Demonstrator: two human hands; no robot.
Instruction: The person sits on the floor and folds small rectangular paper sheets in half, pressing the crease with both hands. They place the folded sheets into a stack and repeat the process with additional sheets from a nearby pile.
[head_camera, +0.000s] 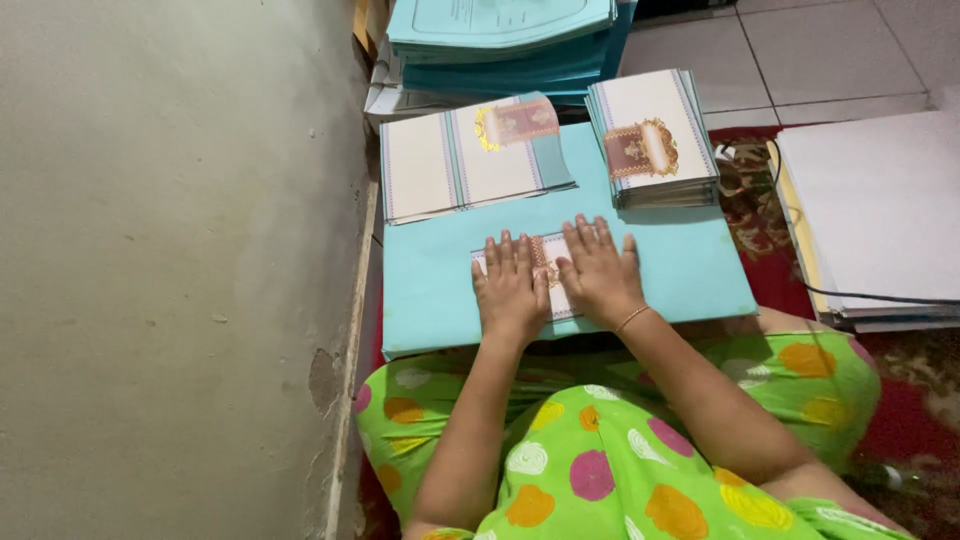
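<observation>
Pale blue board (440, 290), smooth and flat, lies across the person's lap as a work surface. On it rests a small rectangular card (548, 262), white with thin striped borders and a gold-and-maroon ornament. Both hands press it down: the left hand (511, 290) covers its left half, the right hand (600, 272) its right half, thumbs nearly meeting at the middle. All fingers (505, 252) lie extended and slightly spread, palms flat on the card, gripping nothing; whether the card is folded beneath them cannot be told, since the hands hide most of it. A thin bracelet (632, 318) circles the right wrist. Beyond the fingertips, a fanned sheaf of larger matching sheets (460, 160) lies at upper left, its edges overlapping the board, and a squared stack of cards (655, 135) stands at upper right. Teal folders (500, 30) are piled behind. White sheets (880, 210) rest at right on a red patterned carpet (770, 250). Rough plaster wall (170, 270) fills the left.
</observation>
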